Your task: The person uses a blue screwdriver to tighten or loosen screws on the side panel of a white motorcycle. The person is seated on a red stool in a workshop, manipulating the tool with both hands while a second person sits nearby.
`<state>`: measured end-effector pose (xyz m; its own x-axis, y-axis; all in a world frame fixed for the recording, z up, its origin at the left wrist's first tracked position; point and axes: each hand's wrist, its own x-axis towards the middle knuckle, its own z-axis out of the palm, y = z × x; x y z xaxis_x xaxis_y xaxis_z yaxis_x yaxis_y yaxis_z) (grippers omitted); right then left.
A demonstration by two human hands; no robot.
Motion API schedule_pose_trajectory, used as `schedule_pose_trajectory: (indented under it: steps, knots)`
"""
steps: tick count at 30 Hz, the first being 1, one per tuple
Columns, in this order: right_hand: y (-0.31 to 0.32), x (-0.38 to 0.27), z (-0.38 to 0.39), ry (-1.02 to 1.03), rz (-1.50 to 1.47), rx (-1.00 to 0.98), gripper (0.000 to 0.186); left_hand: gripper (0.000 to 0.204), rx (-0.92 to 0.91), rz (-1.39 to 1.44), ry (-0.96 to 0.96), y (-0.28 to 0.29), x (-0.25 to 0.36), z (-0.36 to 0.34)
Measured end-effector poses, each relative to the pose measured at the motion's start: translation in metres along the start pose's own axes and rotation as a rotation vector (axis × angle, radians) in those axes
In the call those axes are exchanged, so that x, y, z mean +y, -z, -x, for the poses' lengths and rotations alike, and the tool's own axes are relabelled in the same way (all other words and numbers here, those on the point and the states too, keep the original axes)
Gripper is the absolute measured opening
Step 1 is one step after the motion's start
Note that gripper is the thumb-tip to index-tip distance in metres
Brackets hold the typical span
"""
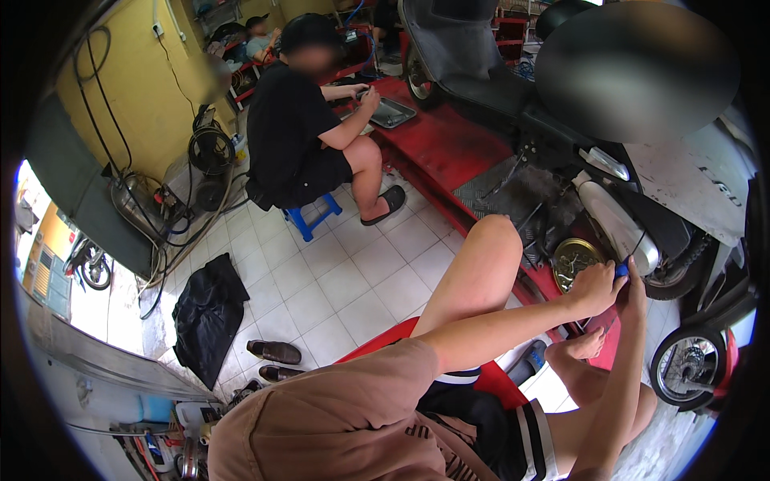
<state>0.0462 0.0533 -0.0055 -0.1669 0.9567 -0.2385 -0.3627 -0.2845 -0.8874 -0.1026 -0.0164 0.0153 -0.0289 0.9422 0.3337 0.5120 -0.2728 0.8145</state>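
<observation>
Fingers (612,278) of the left hand (592,290) curl around a small, bright blue thing (622,270) near a round gold tin (556,264). A thin dark rod (638,243) pokes up by it. The right hand (634,290) touches it, but how closed, I can't tell.

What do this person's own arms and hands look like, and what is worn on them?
The left hand and right hand are both without gloves. The left sleeve is loose, brownish-pink cloth; below it, the left forearm is bare. The right forearm is bare too, its sleeve out of view. No watch or bracelet shows.
</observation>
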Motion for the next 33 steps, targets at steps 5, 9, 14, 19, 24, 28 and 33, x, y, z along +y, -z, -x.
schedule_pose_trajectory:
  steps: [5,9,14,19,24,28,33]
  knots:
    - [-0.014,0.014,-0.016,-0.082,-0.177,-0.224,0.03,0.057,-0.088,0.407,0.352,-0.035,-0.052,-0.022]
    - [-0.002,0.018,-0.017,0.038,-0.066,-0.084,0.022,0.048,0.001,-0.026,0.021,-0.004,-0.023,-0.01]
    - [-0.012,0.003,-0.002,0.035,0.03,0.099,0.03,0.046,-0.037,-0.038,-0.011,-0.01,-0.016,-0.01]
    - [-0.023,0.006,0.0,-0.006,-0.194,-0.099,0.025,0.069,-0.126,0.252,0.253,-0.026,-0.042,-0.019]
    - [-0.017,0.002,0.007,0.038,-0.022,0.07,0.02,0.06,-0.013,-0.154,0.04,0.0,-0.008,-0.004]
    - [-0.015,0.002,-0.004,-0.054,-0.102,0.05,0.02,0.05,-0.067,-0.142,-0.066,0.002,-0.008,-0.008]
    - [-0.018,0.005,-0.001,-0.002,-0.106,0.025,0.018,0.048,-0.105,0.125,0.151,-0.017,-0.038,-0.02]
